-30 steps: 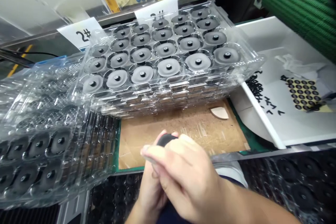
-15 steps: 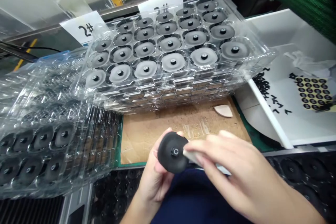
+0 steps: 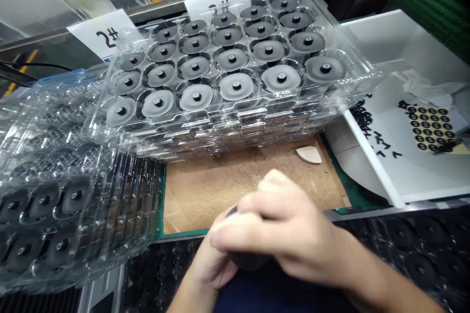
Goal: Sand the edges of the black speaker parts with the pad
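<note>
My left hand cups a round black disc part from below, low in the middle of the view. My right hand lies over the disc with fingers curled across it, hiding most of it; only its dark lower edge shows. Whether the right hand holds the white tool cannot be seen. Both hands hover just in front of a brown cardboard mat. Behind the mat stands a stack of clear blister trays whose top tray holds several grey discs with black hubs.
More clear trays with black discs are piled at the left. A white bin at the right holds a yellow sheet of black ring stickers. A small pale wedge lies on the mat. Labels marked 2# stand behind.
Half a second ago the disc's face was exposed, with my right hand holding a white tool against it. My right hand has since moved left over the disc and covers it.
</note>
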Motion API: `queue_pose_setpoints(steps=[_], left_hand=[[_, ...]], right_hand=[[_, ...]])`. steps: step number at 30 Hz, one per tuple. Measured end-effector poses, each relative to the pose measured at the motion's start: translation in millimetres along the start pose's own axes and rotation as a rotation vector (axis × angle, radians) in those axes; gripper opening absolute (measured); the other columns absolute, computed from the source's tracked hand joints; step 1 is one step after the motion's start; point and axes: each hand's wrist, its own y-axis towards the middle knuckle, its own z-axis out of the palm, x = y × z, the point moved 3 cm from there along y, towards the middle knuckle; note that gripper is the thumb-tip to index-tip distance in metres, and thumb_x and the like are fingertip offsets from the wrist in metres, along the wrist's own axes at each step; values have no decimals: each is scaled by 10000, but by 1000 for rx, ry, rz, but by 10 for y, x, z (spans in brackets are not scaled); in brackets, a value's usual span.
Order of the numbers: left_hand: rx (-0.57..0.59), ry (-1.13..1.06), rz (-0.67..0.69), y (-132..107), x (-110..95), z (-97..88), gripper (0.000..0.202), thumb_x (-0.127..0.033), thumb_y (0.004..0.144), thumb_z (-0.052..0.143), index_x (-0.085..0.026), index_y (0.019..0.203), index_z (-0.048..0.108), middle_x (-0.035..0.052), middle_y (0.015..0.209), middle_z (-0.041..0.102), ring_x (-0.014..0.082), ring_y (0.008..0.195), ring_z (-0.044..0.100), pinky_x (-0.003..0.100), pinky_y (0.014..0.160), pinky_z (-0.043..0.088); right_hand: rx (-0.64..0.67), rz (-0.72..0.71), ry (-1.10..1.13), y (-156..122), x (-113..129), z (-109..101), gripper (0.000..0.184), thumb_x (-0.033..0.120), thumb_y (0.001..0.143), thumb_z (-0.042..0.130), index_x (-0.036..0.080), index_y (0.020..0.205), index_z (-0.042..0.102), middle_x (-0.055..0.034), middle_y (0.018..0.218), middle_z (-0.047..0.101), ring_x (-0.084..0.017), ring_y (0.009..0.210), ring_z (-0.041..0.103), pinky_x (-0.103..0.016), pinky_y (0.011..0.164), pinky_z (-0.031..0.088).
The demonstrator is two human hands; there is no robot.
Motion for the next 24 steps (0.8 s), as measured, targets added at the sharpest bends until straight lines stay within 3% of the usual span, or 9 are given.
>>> queue_pose_setpoints(steps=[2,4,7,10,13,17,19,21,24], left_hand=[[50,-64,-4,-1,9,-27,536,-494,564,794,-207,1006,698,31,924,731,233,843,684,355,855,518],[108,-152,-14,-9,13,-59,587,-507,575,777,-237,1086,672,42,1044,722,239,899,689,362,901,499],[147,-221,-36,-10,19,-125,565,-476,597,773,-257,1106,663,48,1151,692,240,964,680,341,924,491],[161,-246,-34,9,24,-180,573,-444,603,783,-258,1128,651,46,1203,670,237,1002,669,288,888,508],[192,-259,-17,21,11,-184,543,-400,646,777,-253,1150,637,44,1210,667,223,1020,663,258,883,504],[175,-220,-58,12,-14,-95,532,-371,623,802,-241,1116,650,40,1122,696,218,986,671,264,882,497],[158,-197,-51,9,-19,-28,550,-370,601,816,-222,1106,653,47,1078,701,223,950,677,278,872,501],[133,-164,-29,12,-7,19,516,-333,606,818,-203,1082,665,42,1020,711,203,899,681,260,852,503],[129,-112,-24,14,42,25,461,-357,588,824,-175,994,705,25,895,727,174,854,672,208,809,503]], right_hand=[[-114,117,-12,-69,-199,-35,255,173,941,447,213,1042,677,-7,840,684,-123,746,570,-283,708,382],[-189,350,-44,-204,-451,-43,226,200,927,484,196,1054,672,-26,864,682,-134,749,584,-268,692,422],[-119,638,33,-493,-710,122,254,283,922,483,202,1073,671,-53,900,686,-162,747,611,-276,665,480],[8,712,149,-766,-761,416,255,304,911,488,219,1031,697,-58,924,712,-192,803,659,-302,686,528],[46,727,189,-925,-760,583,213,285,885,531,229,970,719,-42,909,732,-197,812,686,-308,707,551],[-70,791,159,-862,-709,371,262,297,909,474,188,1014,688,-72,975,726,-216,852,684,-321,717,549],[-230,731,107,-702,-564,146,235,288,918,473,208,1026,666,-62,986,714,-204,853,669,-297,703,531],[-320,485,39,-478,-328,-27,201,240,916,499,241,1052,646,-37,976,708,-179,850,648,-281,717,493],[-158,76,-23,-196,-20,-75,249,152,922,461,231,1070,646,-11,826,693,-139,719,597,-285,668,413]])
